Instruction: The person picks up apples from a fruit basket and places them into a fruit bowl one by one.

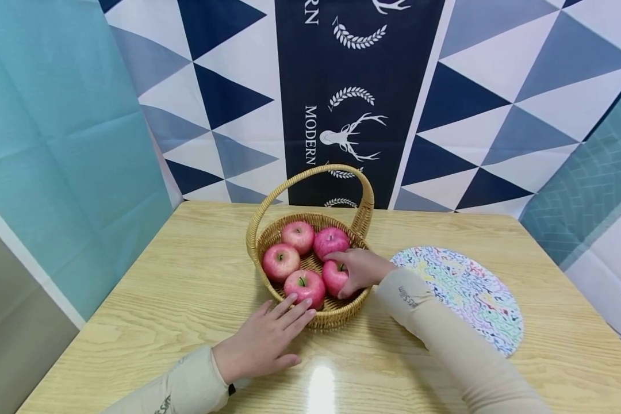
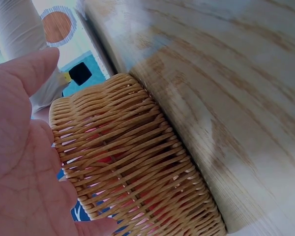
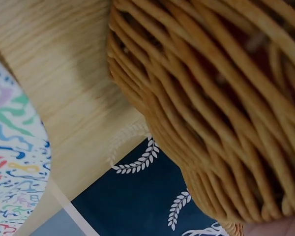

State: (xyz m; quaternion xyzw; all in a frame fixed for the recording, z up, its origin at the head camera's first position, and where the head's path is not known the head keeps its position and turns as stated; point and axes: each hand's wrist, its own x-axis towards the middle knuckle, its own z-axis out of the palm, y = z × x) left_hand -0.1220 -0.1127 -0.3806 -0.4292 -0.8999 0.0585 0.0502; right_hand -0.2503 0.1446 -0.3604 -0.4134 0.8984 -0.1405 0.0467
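Right hand, at frame centre, curls around one apple inside my wicker basket; left hand rests flat-fingered against its near wall. I judge nothing moved out yet: five apples remain, patterned mat at right bare.

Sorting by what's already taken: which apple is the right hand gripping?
The front-right apple in the basket; the right hand wraps it, the other four lie free.
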